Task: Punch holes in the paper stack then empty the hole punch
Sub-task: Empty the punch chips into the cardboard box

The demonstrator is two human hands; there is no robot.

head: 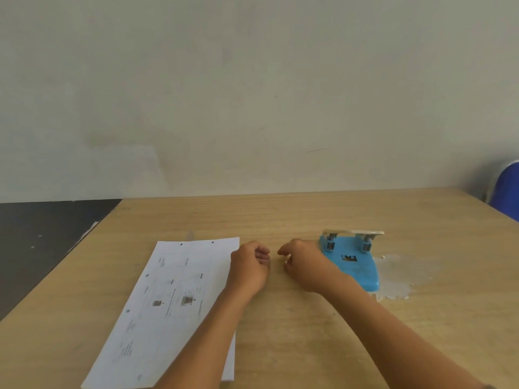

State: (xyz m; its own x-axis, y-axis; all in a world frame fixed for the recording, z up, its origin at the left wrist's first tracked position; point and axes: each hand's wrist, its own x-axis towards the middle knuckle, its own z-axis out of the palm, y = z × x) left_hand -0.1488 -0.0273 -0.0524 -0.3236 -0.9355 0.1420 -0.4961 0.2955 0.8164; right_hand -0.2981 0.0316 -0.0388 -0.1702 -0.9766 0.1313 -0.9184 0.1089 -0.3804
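Surface: light wooden table with visible grain, its far edge against a plain pale wall; a dark floor shows past the left edge.
Paper: white stack of printed paper sheets, lying flat on the left half of the table, turned slightly clockwise; small pictures and lines of text on the top sheet, too blurred to read.
Holes: two small dark punched holes near the far short edge of the top sheet, well apart from each other.
Hole punch: bright blue plastic hole punch with a pale cream handle and two metal punch posts along its far side; it rests on the table to the right of centre, well apart from the paper, blue face tilted toward the camera, a small rectangular opening in that face.
Chads: scattered patch of tiny white paper bits on the table, touching the right and near sides of the hole punch and spreading rightward.
Left hand: bare, resting at the right edge of the paper stack, forearm crossing over the near right corner of the sheets; fingers curled loosely into the palm, grasping nothing that shows.
Right hand: bare, just beside the left edge of the hole punch, its back overlapping the blue face from this view; whether it touches cannot be told; fingers bent inward, thumb and forefinger drawn toward each other, nothing visible between them.
Gap: the two hands sit near each other, not touching.
Background item: deep blue rounded chair back at the far right edge.
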